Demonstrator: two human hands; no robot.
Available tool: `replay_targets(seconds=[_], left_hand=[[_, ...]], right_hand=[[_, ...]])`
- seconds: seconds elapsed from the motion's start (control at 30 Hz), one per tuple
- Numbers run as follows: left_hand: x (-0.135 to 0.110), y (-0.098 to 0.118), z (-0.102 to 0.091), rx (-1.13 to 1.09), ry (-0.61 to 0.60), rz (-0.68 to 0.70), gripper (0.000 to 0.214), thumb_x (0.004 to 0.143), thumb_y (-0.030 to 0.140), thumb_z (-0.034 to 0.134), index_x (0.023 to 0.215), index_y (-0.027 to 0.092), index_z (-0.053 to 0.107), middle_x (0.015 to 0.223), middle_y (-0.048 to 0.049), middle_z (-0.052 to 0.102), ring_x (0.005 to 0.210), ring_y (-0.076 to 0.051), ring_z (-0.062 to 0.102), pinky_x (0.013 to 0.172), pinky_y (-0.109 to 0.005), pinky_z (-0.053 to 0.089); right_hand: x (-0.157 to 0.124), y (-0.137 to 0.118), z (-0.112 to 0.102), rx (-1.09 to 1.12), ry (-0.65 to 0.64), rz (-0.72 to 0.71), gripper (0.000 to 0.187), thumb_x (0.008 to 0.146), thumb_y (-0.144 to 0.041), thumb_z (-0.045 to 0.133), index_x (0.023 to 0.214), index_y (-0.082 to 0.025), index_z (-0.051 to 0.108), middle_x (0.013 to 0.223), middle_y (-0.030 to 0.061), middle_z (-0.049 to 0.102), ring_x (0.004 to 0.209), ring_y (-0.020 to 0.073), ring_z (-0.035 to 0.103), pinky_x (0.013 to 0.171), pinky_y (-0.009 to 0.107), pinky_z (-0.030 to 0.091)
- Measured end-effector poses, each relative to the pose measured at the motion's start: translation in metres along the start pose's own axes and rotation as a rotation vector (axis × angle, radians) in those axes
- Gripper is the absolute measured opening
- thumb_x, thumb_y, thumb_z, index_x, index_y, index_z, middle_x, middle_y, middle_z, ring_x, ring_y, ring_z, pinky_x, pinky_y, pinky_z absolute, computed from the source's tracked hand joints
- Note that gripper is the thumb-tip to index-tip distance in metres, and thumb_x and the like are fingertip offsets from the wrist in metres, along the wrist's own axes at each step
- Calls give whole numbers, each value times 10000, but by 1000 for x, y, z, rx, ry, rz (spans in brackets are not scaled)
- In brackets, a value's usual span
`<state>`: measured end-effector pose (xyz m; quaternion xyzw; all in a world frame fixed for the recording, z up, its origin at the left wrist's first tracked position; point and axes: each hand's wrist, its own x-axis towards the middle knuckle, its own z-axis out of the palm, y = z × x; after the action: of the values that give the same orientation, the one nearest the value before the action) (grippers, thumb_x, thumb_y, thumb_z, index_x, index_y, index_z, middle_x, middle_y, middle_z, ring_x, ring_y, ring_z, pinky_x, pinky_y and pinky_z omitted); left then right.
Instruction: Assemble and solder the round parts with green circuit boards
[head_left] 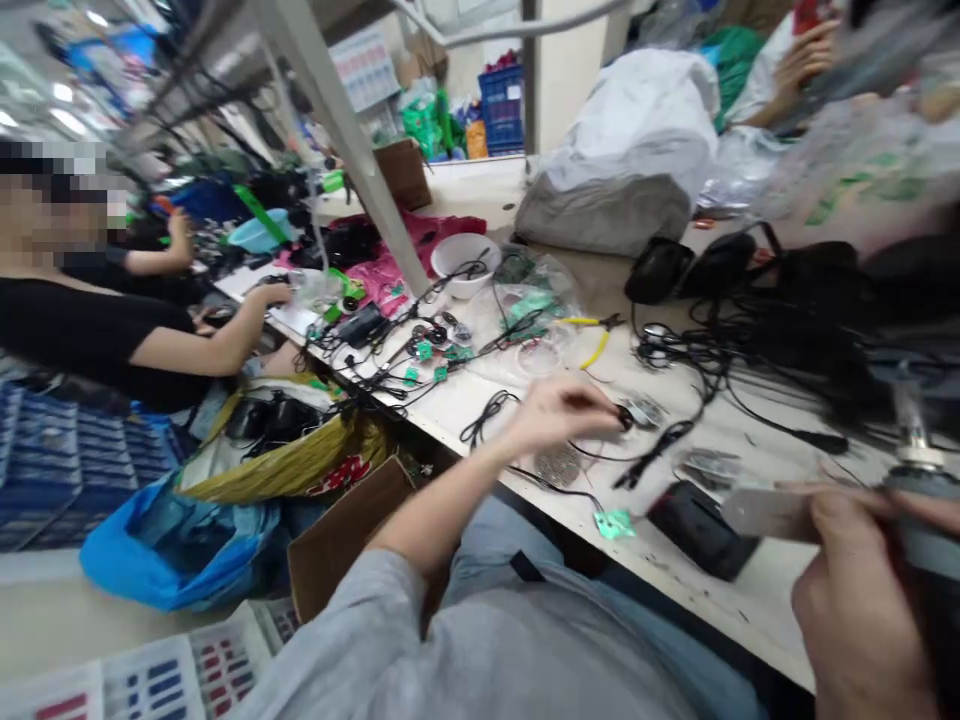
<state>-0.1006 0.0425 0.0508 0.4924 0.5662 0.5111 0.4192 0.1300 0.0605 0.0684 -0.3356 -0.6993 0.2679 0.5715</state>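
My left hand [566,412] reaches over the white bench with its fingers pinched at a small black round part [624,417]. Just beyond that part lies a silvery round piece [646,408]. At the right edge, my right hand [862,610] is closed, with the thumb on a flat pale strip [772,512]. Beside these fingers stands a blurred dark tool with a metal collar [921,456]; whether the hand also grips it I cannot tell. A black box-shaped housing [705,530] lies below the strip, and a green circuit board [615,523] on a black cable sits near the bench edge.
Yellow-handled pliers [596,345], a white bowl [465,262] and tangled black cables [675,350] lie farther back. A slanted metal post [352,140] rises from the bench. A cardboard box [345,530] and blue bag [172,550] stand at left, near a seated co-worker [112,340].
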Motion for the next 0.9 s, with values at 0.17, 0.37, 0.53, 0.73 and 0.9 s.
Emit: replay_targets(seconds=[0.17,0.37,0.53,0.73,0.9], left_hand=[[44,-33,-44,715,200,-64,152,701,52,750,799,159,705,779,-35,733,775,-199,692,792,-344,582],[23,-15,-26,890,179,203,55,831,141,686,862,171,720,1006,-115,741,1058,-297,649,1020,-473,495],[-13,0,45,618,-173,271,130,939,286,643,997,206,728,887,-29,755,732,-155,679,729,-273,554],[-27,-39,86,564,-121,343,116,916,149,613,972,188,706,893,-57,734,829,-182,702,757,-286,565],[-25,-47,81,580,-77,261,132,888,137,657,1006,185,689,891,-36,720,712,-140,660,687,-251,543]], right_hand=[[-13,26,-12,-197,183,14,153,845,-276,776,957,-302,674,809,24,709,759,287,707,778,504,547],[-44,51,-31,-209,14,65,204,911,-220,698,1086,-272,607,841,11,751,775,223,715,754,408,552],[-54,58,-31,-170,41,86,191,924,-201,667,1078,-278,585,863,8,759,819,215,737,802,408,581],[-70,63,-28,-208,-42,-23,283,910,-137,654,1141,-294,615,906,15,766,889,219,750,766,383,626],[-76,64,-37,-269,-5,-60,327,889,-97,666,1141,-301,629,933,22,772,869,219,736,738,387,624]])
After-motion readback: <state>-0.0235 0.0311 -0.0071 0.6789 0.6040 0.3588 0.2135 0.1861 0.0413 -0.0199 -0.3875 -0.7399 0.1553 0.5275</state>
